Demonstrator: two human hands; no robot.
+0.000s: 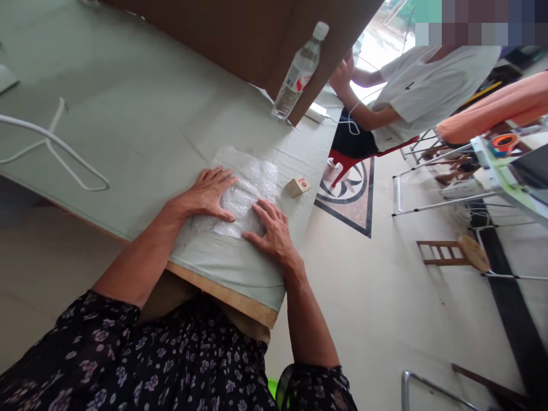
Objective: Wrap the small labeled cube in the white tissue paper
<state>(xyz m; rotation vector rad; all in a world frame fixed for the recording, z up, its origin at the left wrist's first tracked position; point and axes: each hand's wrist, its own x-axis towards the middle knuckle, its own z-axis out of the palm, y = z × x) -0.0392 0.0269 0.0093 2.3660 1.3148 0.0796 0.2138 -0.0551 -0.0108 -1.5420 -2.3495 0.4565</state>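
A sheet of clear bubble wrap (246, 185) lies flat on the cloth-covered table, close to its near corner. Over its left part my left hand (209, 194) rests palm down, fingers spread and thumb pointing right. My right hand (272, 231) lies on the lower right edge of the sheet with its fingers stretched out. Both hands press on the wrap and neither grips it. Just right of the sheet sits a small brown box (298, 186) with a red mark.
A plastic bottle (299, 74) stands by a large brown board (222, 34) at the back. White cable (55, 137) loops across the table's left side. Beyond the right edge sits a person in a white shirt (432, 85); a small wooden stool (454, 253) is on the floor.
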